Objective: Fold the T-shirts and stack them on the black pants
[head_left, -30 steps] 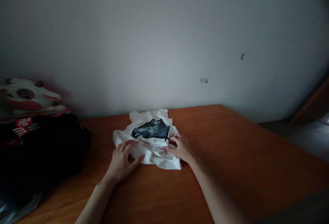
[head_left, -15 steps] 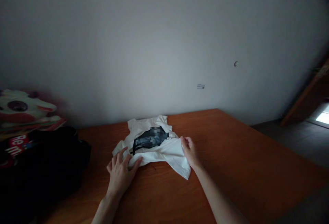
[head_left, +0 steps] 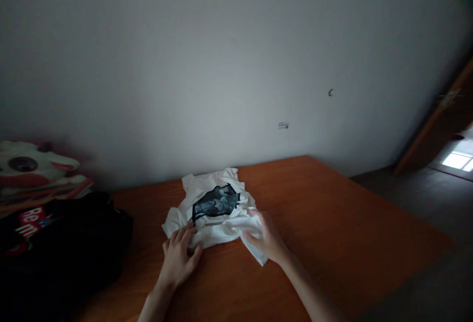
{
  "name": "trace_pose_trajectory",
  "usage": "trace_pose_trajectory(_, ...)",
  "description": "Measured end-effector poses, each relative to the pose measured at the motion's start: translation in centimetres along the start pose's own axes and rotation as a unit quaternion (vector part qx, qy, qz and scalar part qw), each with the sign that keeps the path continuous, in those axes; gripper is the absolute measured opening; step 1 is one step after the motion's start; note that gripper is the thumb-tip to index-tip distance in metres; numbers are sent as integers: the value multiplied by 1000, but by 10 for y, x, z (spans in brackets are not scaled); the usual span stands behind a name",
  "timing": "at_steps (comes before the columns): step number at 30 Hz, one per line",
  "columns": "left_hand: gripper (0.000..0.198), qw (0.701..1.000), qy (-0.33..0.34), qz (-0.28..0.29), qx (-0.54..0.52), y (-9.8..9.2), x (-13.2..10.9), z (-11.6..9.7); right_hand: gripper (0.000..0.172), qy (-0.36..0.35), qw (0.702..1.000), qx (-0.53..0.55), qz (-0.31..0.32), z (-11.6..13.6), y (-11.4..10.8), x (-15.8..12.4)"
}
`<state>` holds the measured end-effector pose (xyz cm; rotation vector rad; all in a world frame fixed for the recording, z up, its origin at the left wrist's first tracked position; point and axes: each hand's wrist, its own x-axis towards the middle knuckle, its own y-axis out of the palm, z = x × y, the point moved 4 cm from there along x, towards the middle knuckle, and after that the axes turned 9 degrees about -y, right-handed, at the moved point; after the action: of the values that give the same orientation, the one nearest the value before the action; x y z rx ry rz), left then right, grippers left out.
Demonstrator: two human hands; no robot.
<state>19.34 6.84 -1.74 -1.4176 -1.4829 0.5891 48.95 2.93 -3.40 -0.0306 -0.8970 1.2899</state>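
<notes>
A white T-shirt (head_left: 218, 233) with a dark printed picture lies spread and wrinkled on the wooden tabletop (head_left: 332, 213). My left hand (head_left: 180, 255) rests at its near left edge, fingers stretched onto the cloth and thumb apart. Over the right sleeve area lies my right hand (head_left: 269, 239), thumb and fingers apart and touching the fabric. The right sleeve sticks out below that hand toward me, and part of the cloth is hidden under both hands.
At the left a dark pile of cloth (head_left: 84, 243) with a red and white label sits beside a plush toy (head_left: 33, 164). The pale wall (head_left: 221, 90) runs along the table's back edge. A brown door (head_left: 432, 129) stands at the far right.
My right hand has moved left and nearer to me over the shirt, its grip at the right edge opened. My left hand has slid slightly right and nearer. The view has shifted a little.
</notes>
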Motion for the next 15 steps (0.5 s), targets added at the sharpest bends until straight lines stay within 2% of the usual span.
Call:
trace_pose_trajectory(2, 37, 999, 31, 8, -12, -2, -9, 5, 65, -27, 996, -70, 39, 10, -4, -8)
trace_pose_trajectory(4, 40, 999, 43, -4, -16, -4, -21, 12, 62, -29, 990, -117, 68, 14, -9, -16)
trace_pose_trajectory(9, 37, 997, 33, -63, 11, -15, -48, 26, 25, -15, 986, -120, 112, 5, -30, -31)
trace_pose_trajectory(11, 40, 996, 8, -73, 49, -19, -54, 24, 17, -27, 989, -98, 110, 1, -41, -37)
trace_pose_trajectory(15, 30, 981, -47, -97, 162, -27, -59, 13, 22, -40, 996, -48, 66, -6, -64, -50)
